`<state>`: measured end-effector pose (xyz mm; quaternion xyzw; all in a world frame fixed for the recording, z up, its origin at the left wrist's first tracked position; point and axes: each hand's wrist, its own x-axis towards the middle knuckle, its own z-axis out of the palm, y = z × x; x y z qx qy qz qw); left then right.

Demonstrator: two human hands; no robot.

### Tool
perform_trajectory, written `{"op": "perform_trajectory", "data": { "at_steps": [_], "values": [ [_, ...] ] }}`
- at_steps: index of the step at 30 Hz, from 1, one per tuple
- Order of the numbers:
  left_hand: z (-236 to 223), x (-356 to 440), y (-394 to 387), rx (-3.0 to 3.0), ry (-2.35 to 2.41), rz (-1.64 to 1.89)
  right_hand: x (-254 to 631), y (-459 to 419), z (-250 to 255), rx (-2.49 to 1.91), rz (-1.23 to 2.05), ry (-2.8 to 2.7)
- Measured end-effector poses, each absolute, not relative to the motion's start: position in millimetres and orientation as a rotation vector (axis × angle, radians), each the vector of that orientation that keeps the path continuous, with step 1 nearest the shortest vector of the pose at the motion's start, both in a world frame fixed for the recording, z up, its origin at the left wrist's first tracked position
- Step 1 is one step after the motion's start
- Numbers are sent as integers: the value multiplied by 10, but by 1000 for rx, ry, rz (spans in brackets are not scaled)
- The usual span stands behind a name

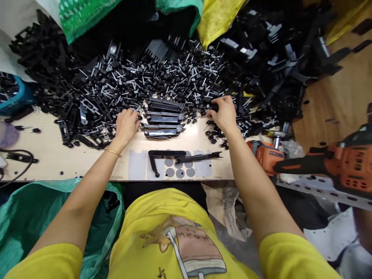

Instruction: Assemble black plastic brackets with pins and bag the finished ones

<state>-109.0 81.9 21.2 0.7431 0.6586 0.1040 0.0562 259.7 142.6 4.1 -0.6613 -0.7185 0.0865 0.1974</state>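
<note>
My left hand [126, 124] rests on the bench at the edge of a heap of small black caps with metal pins [162, 77], fingers curled down into the loose parts. My right hand [223, 113] reaches into the same heap on the right, fingers pinched on a small black part [214, 107]. Between the hands lies a stack of long black bars [163, 118]. Nearer to me lie two more black bars [180, 157] on the wooden bench [58, 155].
Piles of larger black plastic parts [276, 58] fill the back and right. An orange power drill [337, 162] and a second orange tool [266, 155] sit at the right. A blue basket [14, 97] stands far left, a green bag [23, 217] below the bench, a cable [17, 162] at left.
</note>
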Motion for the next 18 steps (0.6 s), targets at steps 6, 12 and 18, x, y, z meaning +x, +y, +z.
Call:
{"op": "perform_trajectory", "data": {
  "at_steps": [6,12,18],
  "values": [
    [420,-1112,663,1815,2005,896,2532,1447,289,-1804,227,-2218],
    [606,-862,-107,1264,1567,1177,2231,1366,267,-1669,143,-2647],
    [433,-634,-424,1022,1611,1215,2186,1215,184,-1600,86,-2632]
  ]
}}
